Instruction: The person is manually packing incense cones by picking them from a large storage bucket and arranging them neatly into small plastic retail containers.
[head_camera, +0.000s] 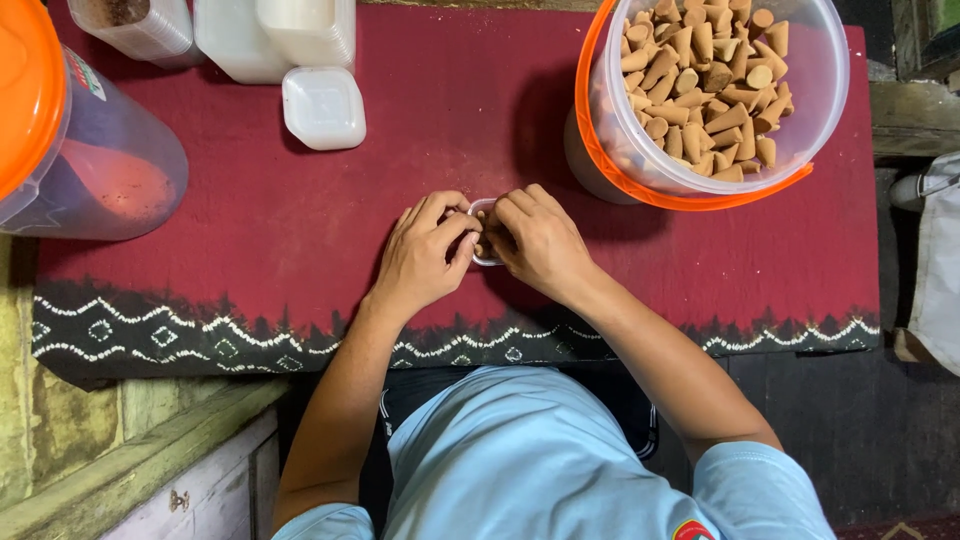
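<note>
A small clear plastic cup (481, 211) stands on the red cloth (300, 220) between my two hands. My left hand (425, 250) grips the cup's left side with thumb and fingers. My right hand (535, 240) is closed over its right side and top, fingertips at the brown cone pieces inside. Most of the cup is hidden by my fingers. A big clear bucket (715, 95) with an orange rim stands at the far right, filled with several tan cones.
A white square lid (323, 107) and stacked white containers (275, 35) lie at the far middle. A large clear jar with an orange lid (70, 140) stands at the left. The cloth's patterned black border (200, 335) runs along the near edge.
</note>
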